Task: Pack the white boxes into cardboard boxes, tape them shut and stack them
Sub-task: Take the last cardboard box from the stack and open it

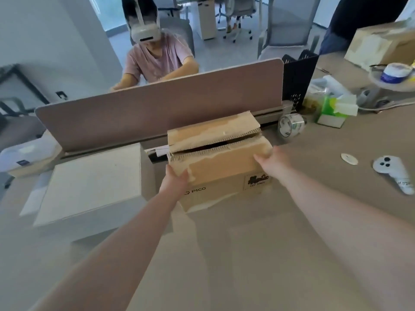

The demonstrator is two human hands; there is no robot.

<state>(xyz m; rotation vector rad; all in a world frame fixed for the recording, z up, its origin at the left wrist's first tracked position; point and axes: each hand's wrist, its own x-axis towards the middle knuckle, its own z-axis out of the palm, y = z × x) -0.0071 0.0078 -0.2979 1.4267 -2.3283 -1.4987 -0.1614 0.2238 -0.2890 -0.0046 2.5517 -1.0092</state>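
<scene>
A cardboard box [221, 167] printed "PICO" is seen at frame centre on the desk [258, 254], just in front of the pink divider panel [157, 113]. Its top flaps are folded down but not flat — a dark gap is left between them and the contents cannot be made out. The left hand [174, 182] is clamped on the box's near left corner, thumb over the top edge. The right hand [272, 162] is pressed against the box's right end with fingers curled onto the flap; a hold on the box is indicated. A large white box [89, 185] is sat closed at left of frame, beside the cardboard box, slightly apart. A roll of clear tape [290, 126] is stood on edge at upper right of the cardboard box, near a green tissue pack [334, 110]. A white controller [393, 172] and a small white disc [349, 158] are lying at right of frame. Another cardboard box [381, 43] is placed at far upper right. A person in a headset [146, 33] is seated behind the divider.
</scene>
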